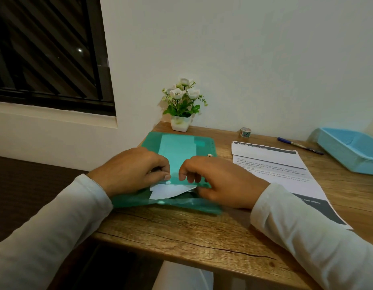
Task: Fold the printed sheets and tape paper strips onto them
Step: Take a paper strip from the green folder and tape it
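step: we judge paper coming out of green folder (177,147) | left hand (127,170) pinches its flap | right hand (219,181) curled on same flap, nearer | white paper (171,190) pokes toward us, between 2 hands | printed sheets (286,174) lie right

Dim greenish indoor light, soft shadows, wide-angle edge distortion.

Worktop (181,233): matt, grained, cracked wood. Green folder (177,143): translucent glossy plastic. Printed sheets (286,170): matt paper. Blue tray (348,151): perforated plastic.
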`<state>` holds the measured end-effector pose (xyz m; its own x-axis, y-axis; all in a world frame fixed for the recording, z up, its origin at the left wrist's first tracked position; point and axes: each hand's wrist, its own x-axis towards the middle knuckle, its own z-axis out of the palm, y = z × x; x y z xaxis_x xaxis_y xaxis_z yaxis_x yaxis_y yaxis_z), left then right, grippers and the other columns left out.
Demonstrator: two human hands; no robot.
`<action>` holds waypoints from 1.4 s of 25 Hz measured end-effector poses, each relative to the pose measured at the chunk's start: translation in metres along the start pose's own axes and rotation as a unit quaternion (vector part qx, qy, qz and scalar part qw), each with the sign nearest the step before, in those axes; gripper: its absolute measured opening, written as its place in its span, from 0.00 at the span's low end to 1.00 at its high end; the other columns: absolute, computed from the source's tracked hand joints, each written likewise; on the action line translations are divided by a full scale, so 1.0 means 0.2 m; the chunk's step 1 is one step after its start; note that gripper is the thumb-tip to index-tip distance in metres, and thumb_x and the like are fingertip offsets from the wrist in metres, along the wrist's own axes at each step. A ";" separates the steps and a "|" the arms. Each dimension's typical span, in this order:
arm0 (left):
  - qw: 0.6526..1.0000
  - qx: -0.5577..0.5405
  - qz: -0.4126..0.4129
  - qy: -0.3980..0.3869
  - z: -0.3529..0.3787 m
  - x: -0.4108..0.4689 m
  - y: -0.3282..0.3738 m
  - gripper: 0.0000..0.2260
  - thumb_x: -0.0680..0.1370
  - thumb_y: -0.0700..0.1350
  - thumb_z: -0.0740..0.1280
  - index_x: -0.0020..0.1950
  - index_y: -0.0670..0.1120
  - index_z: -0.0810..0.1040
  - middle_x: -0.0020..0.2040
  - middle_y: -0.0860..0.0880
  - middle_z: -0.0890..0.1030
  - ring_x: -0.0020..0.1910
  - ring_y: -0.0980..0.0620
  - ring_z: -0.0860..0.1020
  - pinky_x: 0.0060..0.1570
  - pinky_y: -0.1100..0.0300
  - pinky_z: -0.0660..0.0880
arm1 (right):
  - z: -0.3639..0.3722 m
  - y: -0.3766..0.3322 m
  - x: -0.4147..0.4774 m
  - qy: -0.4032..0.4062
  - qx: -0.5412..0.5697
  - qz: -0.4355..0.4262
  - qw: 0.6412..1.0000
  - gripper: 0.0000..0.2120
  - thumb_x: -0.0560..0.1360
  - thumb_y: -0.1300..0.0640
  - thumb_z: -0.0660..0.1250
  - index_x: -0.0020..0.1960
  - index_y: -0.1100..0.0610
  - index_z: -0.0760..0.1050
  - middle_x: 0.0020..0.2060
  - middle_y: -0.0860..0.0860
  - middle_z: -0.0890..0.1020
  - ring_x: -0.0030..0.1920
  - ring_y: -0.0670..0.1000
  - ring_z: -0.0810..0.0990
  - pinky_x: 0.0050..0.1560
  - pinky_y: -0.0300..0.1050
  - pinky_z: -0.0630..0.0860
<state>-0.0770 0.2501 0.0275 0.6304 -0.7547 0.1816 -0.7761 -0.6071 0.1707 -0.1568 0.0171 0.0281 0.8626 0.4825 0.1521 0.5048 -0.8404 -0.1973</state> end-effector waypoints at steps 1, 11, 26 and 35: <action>1.000 -0.001 0.001 0.000 0.00 0.00 0.00 0.07 0.80 0.57 0.66 0.48 0.57 0.81 0.42 0.59 0.82 0.42 0.60 0.79 0.44 0.52 0.78 | 0.00 0.00 0.00 -0.009 -0.003 -0.002 1.000 0.18 0.77 0.58 0.71 0.61 0.43 0.72 0.54 0.41 0.77 0.53 0.45 0.77 0.55 0.49 0.79; 0.997 -0.077 -0.001 -0.003 0.00 -0.04 -0.01 0.25 0.78 0.71 0.54 0.44 0.55 0.81 0.38 0.55 0.81 0.39 0.56 0.78 0.39 0.53 0.76 | 0.05 0.06 0.00 0.038 0.109 0.045 0.992 0.06 0.81 0.52 0.69 0.57 0.43 0.79 0.47 0.39 0.81 0.49 0.41 0.80 0.48 0.41 0.77; 0.993 -0.107 -0.011 -0.048 0.05 -0.03 -0.09 0.12 0.76 0.59 0.72 0.58 0.63 0.78 0.56 0.65 0.79 0.56 0.62 0.76 0.56 0.56 0.77 | 0.05 0.06 0.00 0.030 0.173 0.068 0.982 0.03 0.80 0.54 0.70 0.51 0.49 0.84 0.45 0.42 0.84 0.49 0.43 0.81 0.47 0.40 0.77; 0.991 -0.123 -0.015 -0.045 0.10 -0.03 -0.14 0.25 0.72 0.62 0.73 0.68 0.61 0.73 0.61 0.63 0.77 0.61 0.62 0.75 0.61 0.56 0.77 | -0.08 0.04 -0.03 0.107 0.412 0.013 0.905 0.06 0.78 0.57 0.71 0.48 0.60 0.82 0.42 0.63 0.80 0.40 0.55 0.76 0.36 0.47 0.73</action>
<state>-0.0587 0.2667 0.0024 0.6403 -0.7631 0.0878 -0.7222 -0.5591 0.4073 -0.1591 0.0027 0.0409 0.8933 0.3314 0.3036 0.4130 -0.3388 -0.8454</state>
